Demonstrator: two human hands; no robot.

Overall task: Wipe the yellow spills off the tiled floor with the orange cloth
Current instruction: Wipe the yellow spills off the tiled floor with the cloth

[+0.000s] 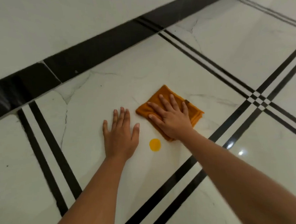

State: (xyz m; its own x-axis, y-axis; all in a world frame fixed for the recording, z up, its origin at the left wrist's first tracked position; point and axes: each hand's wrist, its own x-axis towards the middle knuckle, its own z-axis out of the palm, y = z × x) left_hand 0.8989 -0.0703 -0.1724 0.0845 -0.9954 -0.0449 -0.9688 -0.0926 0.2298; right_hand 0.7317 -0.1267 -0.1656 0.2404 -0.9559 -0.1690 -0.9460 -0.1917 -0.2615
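Pressing flat on the orange cloth (166, 92) with the right grip (171, 118): fingers straight and spread wide apart, palm down, nothing pinched or curled round. Folded to a rough rectangle under that grip, lying on the white tiled floor (93, 100), with one corner poking out beyond the fingertips and a strip of edge showing past the little finger.

Resting flat on bare tile just beside the cloth with the left grip (121, 134): fingers straight and close together, thumb held out toward the right grip, holding nothing, clear of the cloth.

One round yellow spill (155, 145) on the floor between the two grips, nearer the camera than the right grip's thumb, close to the cloth's near corner but apart from it.

Beyond the fingertips of both grips, a broad black band (91, 51) running slantwise across the floor. Left of the left grip, a pair of thin black lines (49, 148). Right of the right grip, more paired lines, crossing in a small checkered patch (257, 98). Nearer the camera than that patch, a bright glint of light (240, 153) on the glossy tile.
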